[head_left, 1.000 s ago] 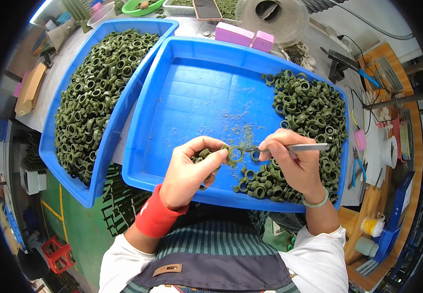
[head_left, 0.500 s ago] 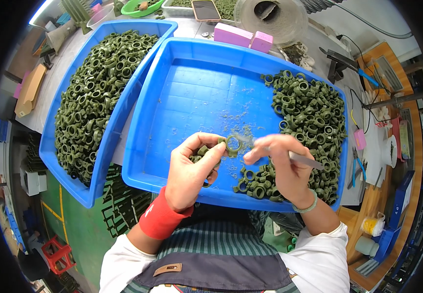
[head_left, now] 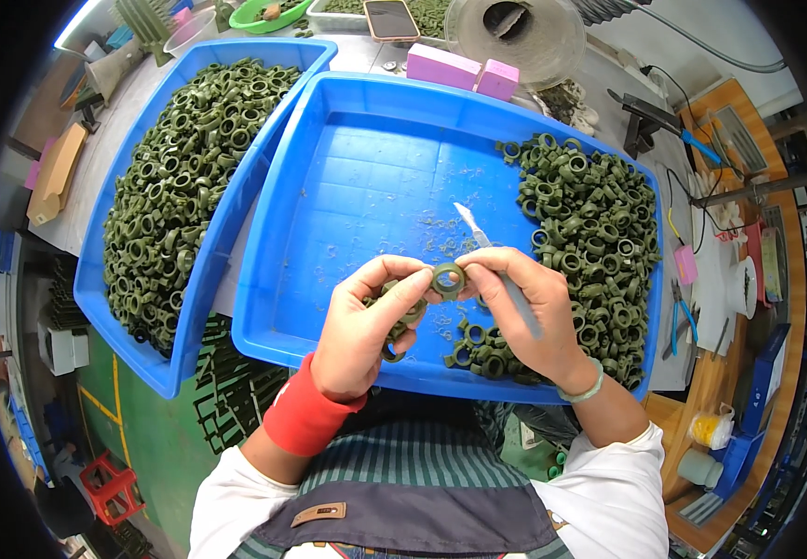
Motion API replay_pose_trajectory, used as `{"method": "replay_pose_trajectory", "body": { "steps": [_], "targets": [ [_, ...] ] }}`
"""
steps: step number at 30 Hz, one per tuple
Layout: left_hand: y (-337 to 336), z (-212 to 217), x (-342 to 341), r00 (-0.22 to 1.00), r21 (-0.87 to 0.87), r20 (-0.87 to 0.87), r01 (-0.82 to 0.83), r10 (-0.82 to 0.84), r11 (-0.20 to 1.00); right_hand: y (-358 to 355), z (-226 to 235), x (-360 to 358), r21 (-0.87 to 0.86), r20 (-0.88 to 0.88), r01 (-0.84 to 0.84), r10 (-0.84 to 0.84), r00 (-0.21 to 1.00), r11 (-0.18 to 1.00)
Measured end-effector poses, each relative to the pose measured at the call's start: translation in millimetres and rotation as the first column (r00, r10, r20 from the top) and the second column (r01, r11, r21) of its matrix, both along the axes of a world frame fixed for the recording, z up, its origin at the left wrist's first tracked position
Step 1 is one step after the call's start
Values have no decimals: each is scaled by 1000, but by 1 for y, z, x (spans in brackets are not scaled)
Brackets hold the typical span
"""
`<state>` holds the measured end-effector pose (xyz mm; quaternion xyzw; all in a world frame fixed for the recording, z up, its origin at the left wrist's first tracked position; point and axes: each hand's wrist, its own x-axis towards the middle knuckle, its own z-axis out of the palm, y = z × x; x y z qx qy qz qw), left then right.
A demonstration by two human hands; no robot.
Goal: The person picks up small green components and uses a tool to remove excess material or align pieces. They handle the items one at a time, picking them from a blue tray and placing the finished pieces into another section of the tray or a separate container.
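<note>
Between my two hands, above the near edge of the wide blue tray, is one green plastic ring. My left hand pinches its left side with thumb and forefinger, and several more green rings are tucked in the curled fingers and palm. With thumb and fingertip my right hand touches the ring's right side. That same hand also holds a craft knife, its pale blade pointing up and away over the tray. Thin green trimmings lie scattered on the tray floor beyond my hands.
Many green rings are heaped along the tray's right side. A second blue tray, piled with rings, stands at the left. Pink blocks, a phone and a round grey machine part are at the back; pliers lie right.
My right hand has moved left to meet the ring and now touches it. The knife has swung so its blade points away from me. My left hand has barely moved.
</note>
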<state>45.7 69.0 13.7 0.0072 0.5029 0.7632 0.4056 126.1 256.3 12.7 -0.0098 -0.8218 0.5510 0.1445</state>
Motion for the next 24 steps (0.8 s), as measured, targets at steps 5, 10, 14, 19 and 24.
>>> {"method": "replay_pose_trajectory", "body": {
  "steps": [5,10,14,19,24],
  "targets": [
    [-1,-1,1,998,6,-50,-32,32,999,1,6,-2,-224,87,44,-25,996,974],
    [-4,-3,2,947,-70,-315,40,-60,997,4,10,-1,-441,266,34,94,959,897],
    [-3,-1,3,956,-82,-287,34,-56,996,3,5,-1,-511,210,39,81,974,859],
    [-4,-3,1,987,-69,-155,32,-43,997,-1,2,-1,-494,134,2,73,988,870],
    [-2,-6,1,972,-91,-228,42,-62,995,1,-1,-1,-410,40,-57,80,996,910]
  ]
}}
